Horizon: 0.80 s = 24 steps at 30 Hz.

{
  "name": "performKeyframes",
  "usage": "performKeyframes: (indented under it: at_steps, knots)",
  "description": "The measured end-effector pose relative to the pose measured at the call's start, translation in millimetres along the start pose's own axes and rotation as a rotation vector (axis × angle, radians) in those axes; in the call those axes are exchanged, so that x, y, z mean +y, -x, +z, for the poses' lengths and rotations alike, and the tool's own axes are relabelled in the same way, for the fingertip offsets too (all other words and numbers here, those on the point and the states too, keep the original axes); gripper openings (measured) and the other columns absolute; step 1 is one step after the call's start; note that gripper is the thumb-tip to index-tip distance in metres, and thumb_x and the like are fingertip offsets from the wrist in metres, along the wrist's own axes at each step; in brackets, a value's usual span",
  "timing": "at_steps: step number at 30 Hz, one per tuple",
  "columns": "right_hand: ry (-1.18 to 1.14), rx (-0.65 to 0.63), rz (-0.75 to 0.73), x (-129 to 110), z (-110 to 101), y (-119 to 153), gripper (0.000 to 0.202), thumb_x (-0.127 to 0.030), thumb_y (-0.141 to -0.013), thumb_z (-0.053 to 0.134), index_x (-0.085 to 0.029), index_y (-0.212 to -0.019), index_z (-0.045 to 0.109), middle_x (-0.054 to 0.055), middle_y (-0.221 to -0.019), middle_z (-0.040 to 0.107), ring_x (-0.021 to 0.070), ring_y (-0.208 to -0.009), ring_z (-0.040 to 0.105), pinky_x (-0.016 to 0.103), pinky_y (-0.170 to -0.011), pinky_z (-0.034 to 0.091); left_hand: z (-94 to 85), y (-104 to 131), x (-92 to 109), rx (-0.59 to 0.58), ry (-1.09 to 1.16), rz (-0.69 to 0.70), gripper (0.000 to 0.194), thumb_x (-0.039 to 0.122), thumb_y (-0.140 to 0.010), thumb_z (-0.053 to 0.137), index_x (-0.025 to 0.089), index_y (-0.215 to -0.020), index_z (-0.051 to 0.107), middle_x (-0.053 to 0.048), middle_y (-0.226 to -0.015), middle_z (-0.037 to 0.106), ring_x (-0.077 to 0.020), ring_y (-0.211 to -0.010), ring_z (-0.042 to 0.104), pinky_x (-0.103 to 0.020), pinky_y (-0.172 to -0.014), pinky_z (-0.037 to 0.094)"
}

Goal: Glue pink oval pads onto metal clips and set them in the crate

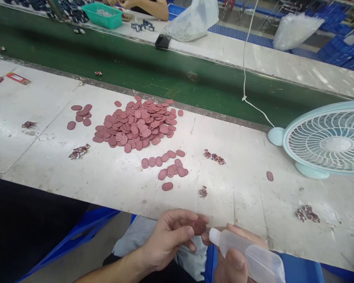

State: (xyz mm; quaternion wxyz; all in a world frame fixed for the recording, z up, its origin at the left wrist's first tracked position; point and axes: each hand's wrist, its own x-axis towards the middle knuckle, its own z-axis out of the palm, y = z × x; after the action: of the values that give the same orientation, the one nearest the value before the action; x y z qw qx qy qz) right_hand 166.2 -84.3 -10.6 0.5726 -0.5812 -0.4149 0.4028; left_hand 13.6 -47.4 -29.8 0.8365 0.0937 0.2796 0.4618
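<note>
Between the thumb and fingers of my left hand (171, 239) is a small reddish-brown oval disc (198, 226), held just off the table's front edge. My right hand (233, 263) is wrapped around a translucent squeeze bottle (255, 255) with a white cap. The bottle's tip points left at the disc; whether it touches cannot be made out. A large pile of similar oval discs (138, 124) lies on the white table (242, 196). Nearer to me, several discs form a curved row (158, 161), with a small cluster (172, 170) and a single disc (167, 186) below it.
Small dark brown pieces lie in clumps (214, 157) about the table. A light blue fan (333, 141) stands at the right, its white cord running upward. Beyond runs a green conveyor belt (177, 74). Across it are a person's arm (156, 8), a teal basket (103, 17) and a plastic bag (191, 23).
</note>
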Motion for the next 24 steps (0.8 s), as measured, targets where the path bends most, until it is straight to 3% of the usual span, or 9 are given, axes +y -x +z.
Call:
performKeyframes:
  at_steps: [3, 7, 13, 19, 24]
  knots:
    - [0.022, 0.170, -0.134, -5.3, 21.8, -2.1, 0.021, -0.037, -0.098, 0.058, -0.026, -0.115, 0.063, 0.006, -0.078, 0.067, 0.0281, -0.061, 0.062, 0.044, -0.059, 0.047, 0.3, 1.1, 0.9, 0.013, 0.001, -0.011, 0.018, 0.025, -0.080, 0.084, 0.021, -0.097, 0.081, -0.010, -0.110, 0.081, -0.0171, -0.078, 0.078, -0.016, -0.056, 0.056]
    - [0.039, 0.209, -0.126, -13.8, 37.6, -5.4, 0.023, -0.044, -0.095, 0.060, -0.028, -0.111, 0.063, 0.004, -0.075, 0.067, 0.0272, -0.058, 0.061, 0.043, -0.059, 0.046, -0.2, 1.6, 0.3, 0.025, 0.009, -0.024, 0.019, 0.025, -0.078, 0.086, 0.022, -0.095, 0.081, -0.009, -0.110, 0.081, -0.0159, -0.077, 0.076, -0.016, -0.055, 0.057]
    - [0.049, 0.251, -0.116, -20.3, 38.8, -4.3, 0.022, -0.048, -0.096, 0.059, -0.031, -0.110, 0.063, 0.003, -0.076, 0.066, 0.0265, -0.059, 0.061, 0.045, -0.061, 0.047, -0.3, 2.2, 0.1, 0.020, 0.005, -0.019, 0.019, 0.026, -0.078, 0.086, 0.022, -0.096, 0.081, -0.010, -0.110, 0.081, -0.0161, -0.077, 0.076, -0.017, -0.055, 0.057]
    - [0.055, 0.176, -0.108, -18.9, 34.1, -0.9, 0.020, -0.042, -0.097, 0.058, -0.031, -0.112, 0.063, 0.005, -0.080, 0.067, 0.0276, -0.061, 0.061, 0.045, -0.059, 0.048, -1.5, 2.8, -1.0, 0.012, -0.001, -0.016, 0.019, 0.025, -0.078, 0.085, 0.021, -0.096, 0.081, -0.010, -0.111, 0.081, -0.0155, -0.077, 0.076, -0.017, -0.056, 0.057]
    - [0.051, 0.251, -0.116, -22.0, 39.3, 0.1, 0.018, -0.040, -0.095, 0.061, -0.030, -0.108, 0.065, 0.005, -0.080, 0.069, 0.0251, -0.057, 0.060, 0.042, -0.055, 0.047, -1.4, 4.6, -1.5, 0.019, -0.010, -0.009, 0.019, 0.024, -0.077, 0.086, 0.021, -0.096, 0.081, -0.010, -0.112, 0.081, -0.0162, -0.079, 0.075, -0.017, -0.056, 0.057]
